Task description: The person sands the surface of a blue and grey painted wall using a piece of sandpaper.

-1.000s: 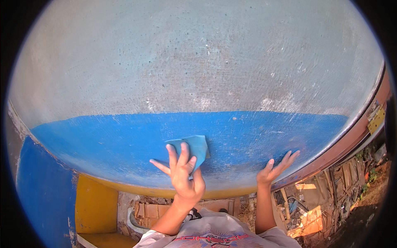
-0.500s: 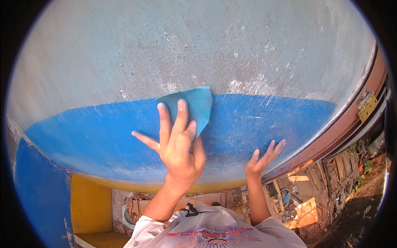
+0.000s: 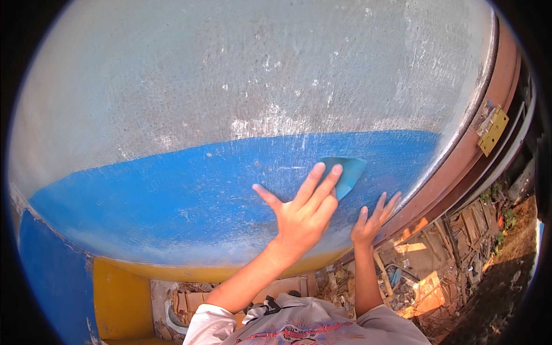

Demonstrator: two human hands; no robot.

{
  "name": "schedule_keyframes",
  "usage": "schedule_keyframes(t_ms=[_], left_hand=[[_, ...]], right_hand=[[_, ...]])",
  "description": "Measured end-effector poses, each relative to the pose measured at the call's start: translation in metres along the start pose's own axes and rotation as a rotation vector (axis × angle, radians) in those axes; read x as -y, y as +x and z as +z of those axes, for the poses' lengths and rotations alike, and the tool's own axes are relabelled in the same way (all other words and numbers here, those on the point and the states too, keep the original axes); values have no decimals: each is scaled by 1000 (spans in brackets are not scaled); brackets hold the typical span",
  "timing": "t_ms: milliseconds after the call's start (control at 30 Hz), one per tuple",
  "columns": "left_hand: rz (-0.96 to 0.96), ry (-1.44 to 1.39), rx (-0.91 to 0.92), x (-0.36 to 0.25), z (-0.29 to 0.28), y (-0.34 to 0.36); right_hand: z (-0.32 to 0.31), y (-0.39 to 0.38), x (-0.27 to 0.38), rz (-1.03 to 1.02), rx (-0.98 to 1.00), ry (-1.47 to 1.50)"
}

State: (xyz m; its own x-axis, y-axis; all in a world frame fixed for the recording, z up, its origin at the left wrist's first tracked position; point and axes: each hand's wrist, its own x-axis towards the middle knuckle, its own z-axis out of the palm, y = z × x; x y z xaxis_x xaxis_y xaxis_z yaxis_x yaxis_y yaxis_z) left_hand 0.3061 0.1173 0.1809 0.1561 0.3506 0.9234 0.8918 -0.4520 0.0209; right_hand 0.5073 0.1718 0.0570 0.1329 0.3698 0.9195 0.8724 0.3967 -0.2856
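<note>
My left hand (image 3: pixel 307 215) presses a folded teal piece of sandpaper (image 3: pixel 351 175) against the blue band (image 3: pixel 155 201) painted on the wall. Two fingertips lie on the sheet, the thumb side is partly behind the hand, and the little finger sticks out to the left. Above the band the wall is grey (image 3: pixel 201 69), with scuffed white patches along the border. To the right, my right hand (image 3: pixel 371 224) rests on the lower blue paint with its fingers spread, holding nothing.
A reddish-brown frame (image 3: pixel 460 155) with a yellow metal hinge (image 3: pixel 493 132) runs down the right edge of the wall. Below right, wood scraps and debris (image 3: pixel 428 290) cover the ground. A yellow wall section (image 3: pixel 121 299) and a blue side wall (image 3: pixel 54 276) stand at the lower left.
My left hand has slid right and lower across the blue band with the sandpaper, closer to my right hand. The view has shifted slightly; the right hand stays on the wall.
</note>
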Motion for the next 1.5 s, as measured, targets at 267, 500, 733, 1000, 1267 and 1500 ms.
schedule_keyframes(t_ms=[267, 500, 733, 1000, 1267, 1500], left_hand=[[-82, 45, -26, -25, 22, -5], [320, -83, 229, -66, 83, -16], [396, -73, 206, -81, 93, 48], [570, -122, 453, -69, 123, -26], [570, -45, 317, -113, 128, 30], [675, -68, 456, -122, 123, 72]], right_hand=[[12, -20, -29, -15, 6, 48], [31, -36, -34, -47, -33, -33], [15, -61, -36, 193, 179, 92], [-7, -57, -48, 252, 33, 217], [-20, -63, -45, 369, 148, 293], [-18, -82, -49, 343, 202, 170]])
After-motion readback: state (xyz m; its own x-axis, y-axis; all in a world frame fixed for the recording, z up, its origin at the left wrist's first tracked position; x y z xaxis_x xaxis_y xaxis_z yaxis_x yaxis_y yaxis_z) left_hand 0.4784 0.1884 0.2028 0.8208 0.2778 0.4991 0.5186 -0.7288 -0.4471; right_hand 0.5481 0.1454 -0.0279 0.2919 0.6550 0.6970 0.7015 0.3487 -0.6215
